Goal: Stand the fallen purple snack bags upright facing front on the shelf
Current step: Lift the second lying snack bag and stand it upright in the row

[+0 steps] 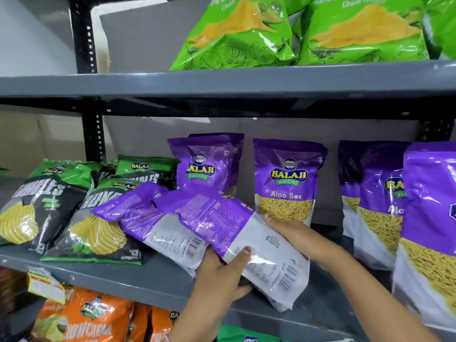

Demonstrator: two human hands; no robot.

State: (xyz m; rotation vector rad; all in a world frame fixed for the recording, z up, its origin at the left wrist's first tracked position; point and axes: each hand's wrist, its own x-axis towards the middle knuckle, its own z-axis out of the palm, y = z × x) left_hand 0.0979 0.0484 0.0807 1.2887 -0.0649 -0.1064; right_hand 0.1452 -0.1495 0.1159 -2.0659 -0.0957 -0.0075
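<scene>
Both hands (291, 239) grip one fallen purple bag (237, 233); back up.

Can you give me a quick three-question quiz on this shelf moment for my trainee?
1. True or false: the fallen purple bag held by both hands shows its back, with barcode, to the camera.
2. Which hand grips that bag's lower edge, thumb on top? A) left hand B) right hand C) neither
3. Fill in: a second fallen purple bag leans on the black and green ______ bags to its left.

Key:
1. True.
2. A; the right hand steadies the bag's upper right side, in front of the upright Aloo Sev bag.
3. Chips.
</scene>
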